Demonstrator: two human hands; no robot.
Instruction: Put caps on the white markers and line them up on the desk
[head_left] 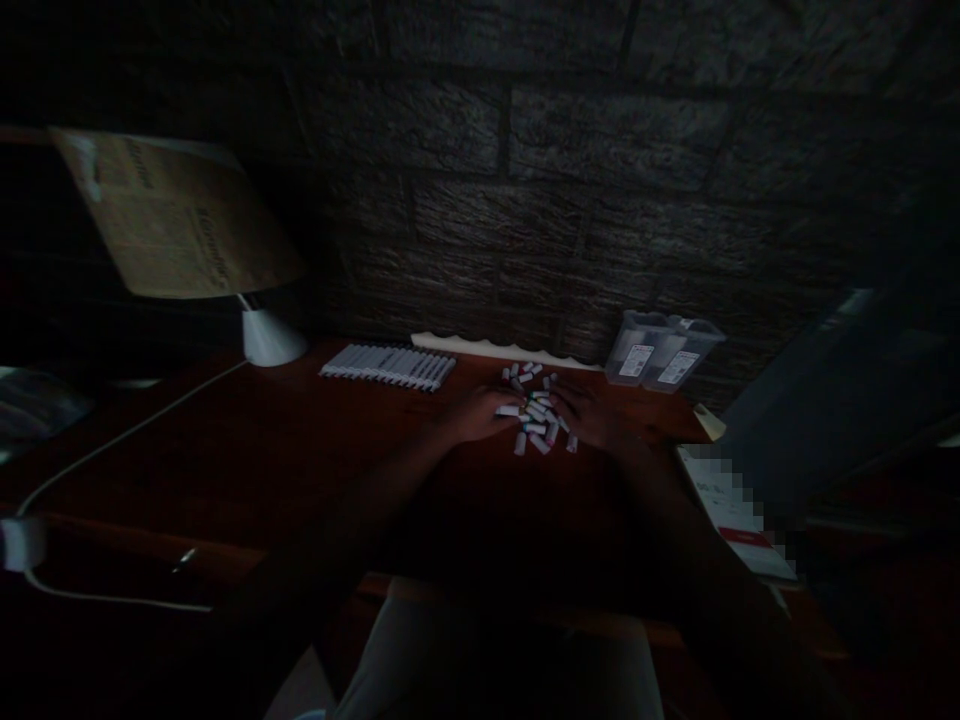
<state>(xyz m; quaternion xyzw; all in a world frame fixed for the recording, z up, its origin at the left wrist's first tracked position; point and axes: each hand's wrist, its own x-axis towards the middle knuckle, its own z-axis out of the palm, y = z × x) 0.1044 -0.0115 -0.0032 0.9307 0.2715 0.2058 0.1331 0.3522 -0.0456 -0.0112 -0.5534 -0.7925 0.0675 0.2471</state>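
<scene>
A loose pile of short white caps [535, 428], some with coloured ends, lies on the brown wooden desk [315, 450]. They look like marker caps. My left hand [480, 412] is at the pile's left edge, its fingers stretched over the nearest pieces, with one white cap [508, 410] just by its thumb. On the opposite side, my right hand [586, 415] rests with fingers apart, their tips touching or close to the pile. Dim light hides the finer finger contact. Left of the pile, a neat row of white markers [390, 366] lies side by side.
Two clear plastic containers [664, 350] with labels stand at the back right, before a dark brick wall [480, 220]. A lamp [274, 338] with a newsprint shade is at the back left. A white cable [135, 435] crosses the desk; papers [731, 510] lie right.
</scene>
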